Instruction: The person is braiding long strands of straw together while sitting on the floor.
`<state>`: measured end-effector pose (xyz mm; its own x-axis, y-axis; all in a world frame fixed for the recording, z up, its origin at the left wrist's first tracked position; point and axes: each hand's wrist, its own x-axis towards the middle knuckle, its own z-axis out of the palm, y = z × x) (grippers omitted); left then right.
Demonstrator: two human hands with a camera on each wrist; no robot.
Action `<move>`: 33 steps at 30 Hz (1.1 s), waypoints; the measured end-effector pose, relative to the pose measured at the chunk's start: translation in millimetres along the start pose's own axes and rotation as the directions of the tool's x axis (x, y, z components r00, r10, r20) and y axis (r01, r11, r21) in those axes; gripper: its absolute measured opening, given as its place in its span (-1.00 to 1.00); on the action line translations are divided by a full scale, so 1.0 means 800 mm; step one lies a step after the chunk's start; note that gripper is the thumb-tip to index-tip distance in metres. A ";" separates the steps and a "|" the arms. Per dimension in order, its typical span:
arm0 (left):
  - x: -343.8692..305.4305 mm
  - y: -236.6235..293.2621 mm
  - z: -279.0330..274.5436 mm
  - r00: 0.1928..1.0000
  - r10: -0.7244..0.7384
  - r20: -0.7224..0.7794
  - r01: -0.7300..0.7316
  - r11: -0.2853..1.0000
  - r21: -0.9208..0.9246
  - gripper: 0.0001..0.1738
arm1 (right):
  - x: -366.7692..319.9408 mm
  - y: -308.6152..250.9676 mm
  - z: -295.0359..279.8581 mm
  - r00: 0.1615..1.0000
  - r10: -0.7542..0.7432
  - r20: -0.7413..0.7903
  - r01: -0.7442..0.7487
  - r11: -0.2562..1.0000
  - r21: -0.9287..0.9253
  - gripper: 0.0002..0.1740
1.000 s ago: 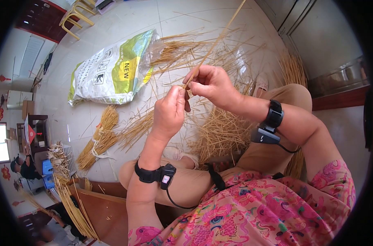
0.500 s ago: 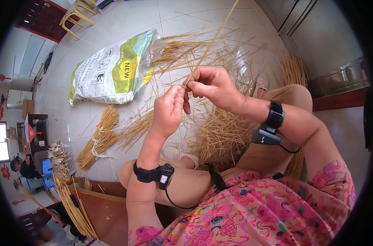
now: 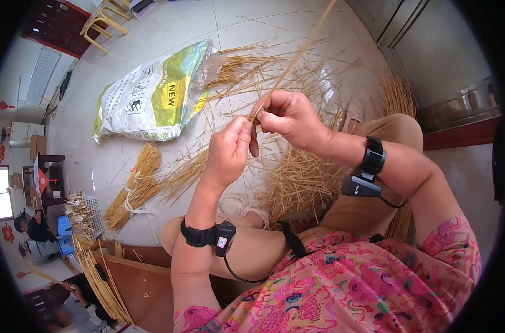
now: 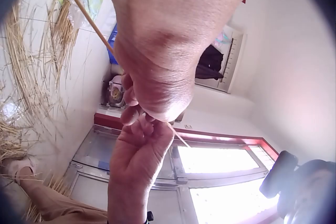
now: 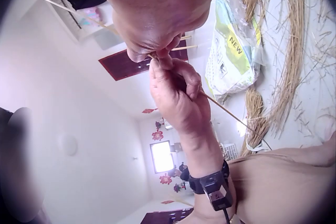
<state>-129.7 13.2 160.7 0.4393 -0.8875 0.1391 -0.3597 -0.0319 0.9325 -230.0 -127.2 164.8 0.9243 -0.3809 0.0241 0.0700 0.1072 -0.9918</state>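
In the head view, my left hand (image 3: 228,147) and right hand (image 3: 286,114) meet fingertip to fingertip above the straw-strewn floor. Both pinch pale straw stalks between thumb and fingers. One long straw stalk (image 3: 297,58) slants up and away from the fingertips, its far part blurred. Seen from the right wrist, a stalk (image 5: 231,114) also runs out beneath the left hand (image 5: 181,95) toward the lower right. The left wrist view has the right hand (image 4: 139,150) below the left, thumb and fingers gathered at the pinch. The fingers hide the spot where the stalks meet.
Loose straw (image 3: 302,180) is heaped by the feet. A green-and-white sack (image 3: 152,94) lies ahead on the tiles, with a tied straw bundle (image 3: 133,186) nearer. Metal cabinets (image 3: 441,61) stand at the right. A wooden board (image 3: 136,286) and another person (image 3: 36,225) are at the left.
The long stalk's far end swung left, then back right. Both hands stay nearly in place, with small shifts of the fingers at the pinch.
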 end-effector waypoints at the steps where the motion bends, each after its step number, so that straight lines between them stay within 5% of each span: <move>1: 0.000 0.000 0.000 1.000 -0.002 0.000 0.002 1.000 -0.008 -0.67 | 0.000 0.000 0.000 1.000 -0.004 0.000 0.004 1.000 0.003 -0.92; 19: -0.001 -0.003 0.000 0.999 -0.024 0.040 0.026 0.998 -0.064 -0.68 | -0.001 0.006 0.001 0.998 -0.052 -0.022 0.052 0.998 0.040 -0.94; 25: -0.003 0.000 -0.002 1.000 -0.027 -0.002 0.027 0.998 -0.053 -0.69 | 0.019 0.002 -0.017 0.966 -0.076 -0.246 0.069 0.997 -0.035 -0.91; 33: -0.006 -0.016 -0.011 0.992 0.026 -0.123 0.008 0.963 0.269 -0.74 | 0.052 -0.027 -0.088 0.827 -0.175 -0.534 0.225 0.974 0.028 -0.94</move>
<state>-120.3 21.8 151.0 0.5277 -0.8248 0.2032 -0.5644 -0.1617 0.8095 -219.2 -210.4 178.6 0.5519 -0.8242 0.1268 0.2863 0.0444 -0.9571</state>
